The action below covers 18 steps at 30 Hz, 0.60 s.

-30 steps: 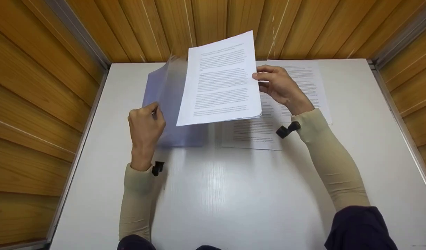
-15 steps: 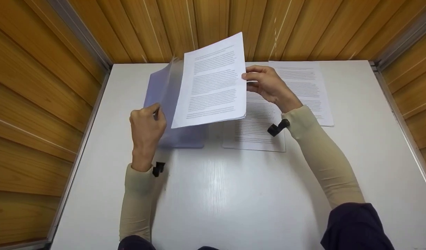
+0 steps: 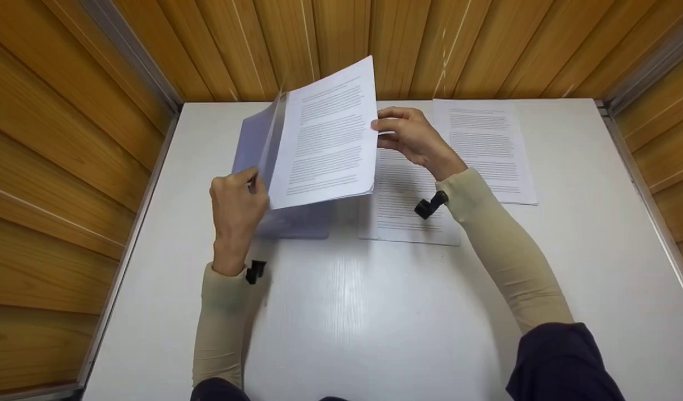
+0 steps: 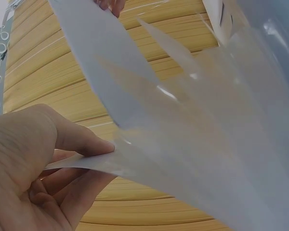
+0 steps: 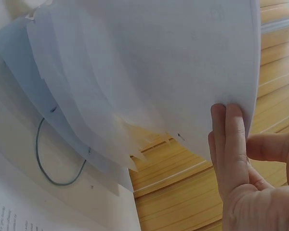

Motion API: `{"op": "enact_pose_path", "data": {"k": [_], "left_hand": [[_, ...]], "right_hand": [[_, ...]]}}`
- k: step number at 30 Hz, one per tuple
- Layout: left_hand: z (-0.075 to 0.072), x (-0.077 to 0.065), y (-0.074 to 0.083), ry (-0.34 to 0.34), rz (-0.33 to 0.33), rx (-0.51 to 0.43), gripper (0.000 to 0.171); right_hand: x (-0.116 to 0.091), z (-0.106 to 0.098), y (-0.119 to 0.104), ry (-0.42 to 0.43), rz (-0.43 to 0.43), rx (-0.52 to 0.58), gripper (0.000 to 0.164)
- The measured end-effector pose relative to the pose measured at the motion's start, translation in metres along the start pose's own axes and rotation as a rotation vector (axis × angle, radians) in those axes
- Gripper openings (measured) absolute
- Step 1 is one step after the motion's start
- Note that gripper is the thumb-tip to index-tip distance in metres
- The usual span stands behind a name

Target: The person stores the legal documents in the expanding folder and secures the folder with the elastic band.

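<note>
While the left hand (image 3: 238, 209) is pinching a clear leaf (image 4: 192, 149) left of centre, the right hand (image 3: 411, 133) is gripping printed sheets (image 3: 330, 139), upper centre, perhaps risking a snag if the leaf sags.

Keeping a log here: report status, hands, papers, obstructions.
Left hand pinches clear sleeve. Right hand holds printed sheets, raised and tilted. Sheets' left edge at sleeve; insertion unclear. No blockage visible.
</note>
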<state>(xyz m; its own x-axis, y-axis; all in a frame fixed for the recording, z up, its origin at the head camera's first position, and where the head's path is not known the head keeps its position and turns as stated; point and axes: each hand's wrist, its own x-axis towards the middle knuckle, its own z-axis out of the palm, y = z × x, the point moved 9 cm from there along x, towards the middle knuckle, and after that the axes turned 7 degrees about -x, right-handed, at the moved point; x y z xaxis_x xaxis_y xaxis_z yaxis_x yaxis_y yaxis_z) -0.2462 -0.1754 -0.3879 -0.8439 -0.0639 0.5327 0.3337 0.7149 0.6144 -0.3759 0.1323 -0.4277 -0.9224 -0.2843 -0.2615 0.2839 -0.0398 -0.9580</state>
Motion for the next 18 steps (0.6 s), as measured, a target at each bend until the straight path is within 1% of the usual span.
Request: {"op": "enact_pose_path", "data": {"k": [4, 10, 18], "left_hand": [[0.001, 0.000, 0.002, 0.010, 0.013, -0.001, 0.035], [0.001, 0.000, -0.001, 0.011, -0.005, -0.018, 0.020], [0.002, -0.001, -0.004, -0.002, -0.002, -0.036, 0.021]], "right_hand": [[0.003, 0.008, 0.003, 0.000, 0.013, -0.001, 0.022], [0.008, 0.020, 0.008, 0.000, 0.022, -0.033, 0.023], [0.016, 0.035, 0.015, -0.014, 0.025, -0.048, 0.024]]}}
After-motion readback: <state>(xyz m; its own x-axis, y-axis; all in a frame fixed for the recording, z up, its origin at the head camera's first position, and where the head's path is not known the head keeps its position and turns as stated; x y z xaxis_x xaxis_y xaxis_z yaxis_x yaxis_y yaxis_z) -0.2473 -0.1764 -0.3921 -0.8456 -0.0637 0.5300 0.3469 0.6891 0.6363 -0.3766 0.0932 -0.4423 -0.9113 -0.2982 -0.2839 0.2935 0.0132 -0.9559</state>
